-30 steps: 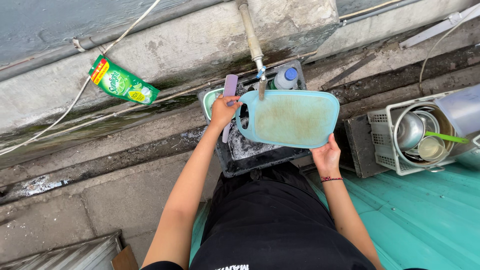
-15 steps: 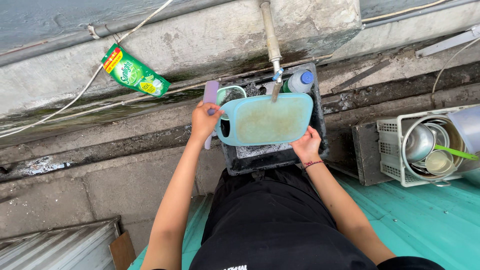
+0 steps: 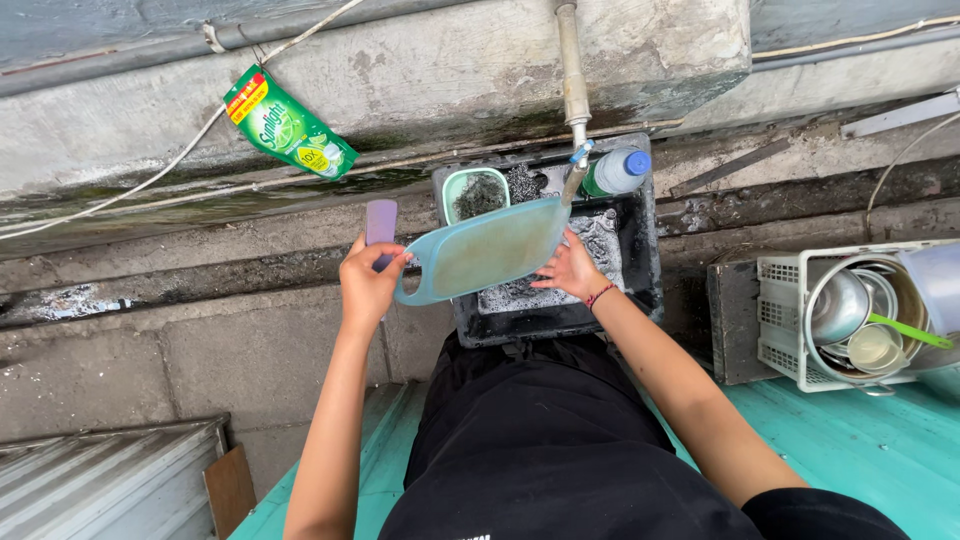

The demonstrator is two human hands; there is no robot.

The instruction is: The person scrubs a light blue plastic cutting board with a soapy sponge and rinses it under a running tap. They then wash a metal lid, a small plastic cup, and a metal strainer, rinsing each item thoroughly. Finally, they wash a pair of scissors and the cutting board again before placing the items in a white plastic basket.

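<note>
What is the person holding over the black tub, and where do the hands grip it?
A light blue cutting board. The left hand grips its handle end; the right hand supports the far edge, near the tap.

Both arms are bare to above the elbow, with no sleeves in sight. The right hand (image 3: 568, 268) has a thin red band at its wrist. Black clothing with a small white mark near the lower edge covers the body.

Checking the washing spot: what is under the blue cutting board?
Under the cutting board sits a black tub with soapy foam showing. The board covers the tub's middle, so anything there is hidden.
</note>
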